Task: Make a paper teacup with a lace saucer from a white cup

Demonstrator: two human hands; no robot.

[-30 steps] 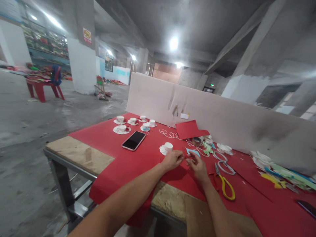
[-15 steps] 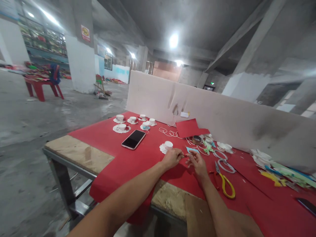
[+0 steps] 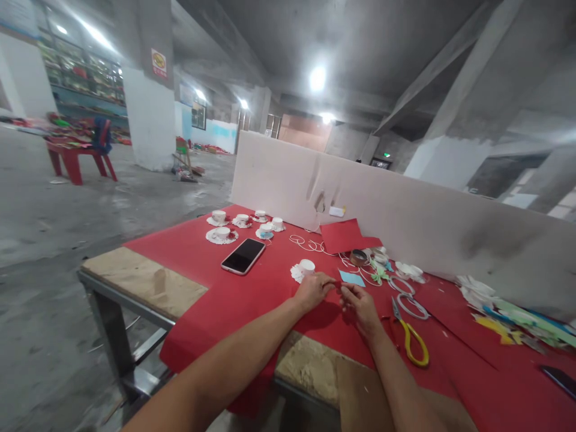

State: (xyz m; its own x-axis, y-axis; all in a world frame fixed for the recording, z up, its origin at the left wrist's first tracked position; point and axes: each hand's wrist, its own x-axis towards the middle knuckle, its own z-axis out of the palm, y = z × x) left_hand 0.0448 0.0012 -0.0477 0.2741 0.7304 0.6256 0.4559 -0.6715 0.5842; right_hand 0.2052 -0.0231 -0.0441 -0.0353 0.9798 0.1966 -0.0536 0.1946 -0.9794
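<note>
A small red piece, perhaps paper, is pinched between my two hands above the red-covered table. My left hand grips one side of it, fingers pressed together. From the other side, the thumb and fingertips of my right hand close on it. Just behind my left hand sits a white cup on a lacy white saucer. A light blue paper square lies behind my right hand. Yellow-handled scissors rest to the right of my right forearm.
Several white cups on saucers stand at the back left, near a phone. Behind my hands lie white cord, red sheets and a tape roll. Paper scraps cover the right side. A pale board bounds the back.
My right hand has shifted slightly, and its fingertips now meet the red piece more closely. More of the blue paper shows behind it. My left hand stays almost in place.
</note>
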